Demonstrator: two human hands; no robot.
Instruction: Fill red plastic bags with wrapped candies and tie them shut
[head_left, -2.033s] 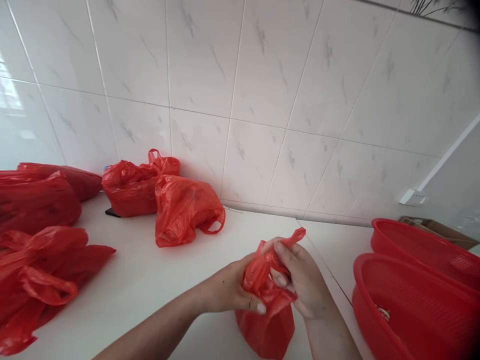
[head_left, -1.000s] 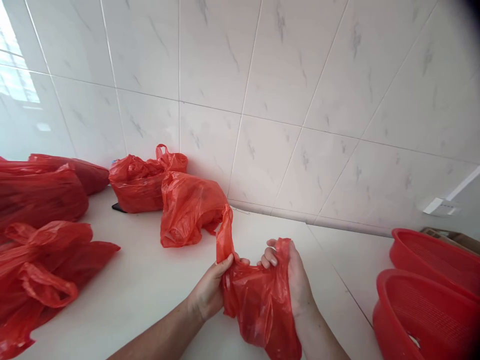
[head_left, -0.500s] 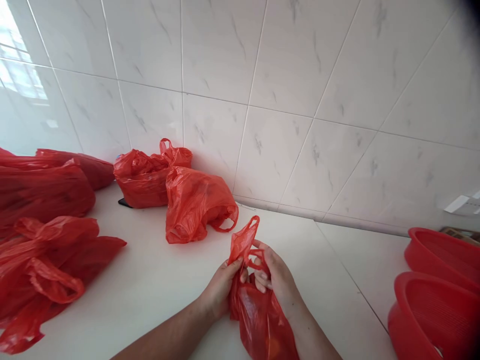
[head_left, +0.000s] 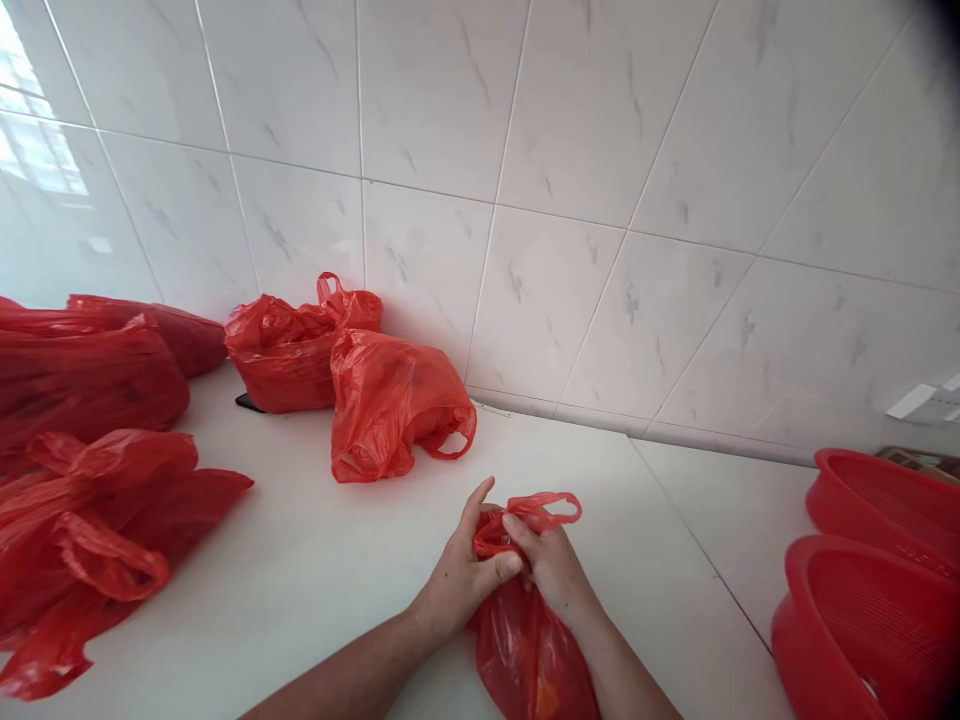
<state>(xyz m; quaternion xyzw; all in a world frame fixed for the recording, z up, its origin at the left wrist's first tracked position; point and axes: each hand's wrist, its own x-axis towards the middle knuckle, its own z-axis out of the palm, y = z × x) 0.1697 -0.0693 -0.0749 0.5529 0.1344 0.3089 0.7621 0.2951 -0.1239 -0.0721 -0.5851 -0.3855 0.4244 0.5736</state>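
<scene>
A red plastic bag (head_left: 525, 650) with something orange showing faintly through it is at the front edge of the view, below my hands. My left hand (head_left: 466, 572) grips its gathered neck from the left, thumb across the plastic and index finger pointing up, with a loop of the bag around the fingers. On the other side, my right hand (head_left: 556, 568) pinches the neck under its thumb. One handle loop sticks out to the right above that hand. The fingers behind the plastic are partly hidden.
Another red bag (head_left: 397, 400) lies on the white counter (head_left: 360, 570) near the tiled wall, beside a fuller red bag (head_left: 285, 360). More red bags (head_left: 82, 380) crowd the left. Two red plastic baskets (head_left: 832, 590) stand at the right. A dark flat object (head_left: 247, 402) pokes out.
The handle loop that stood upright between my hands now leans right, above my right hand. My left hand has moved up and turned over the bag's neck; its index finger now points up.
</scene>
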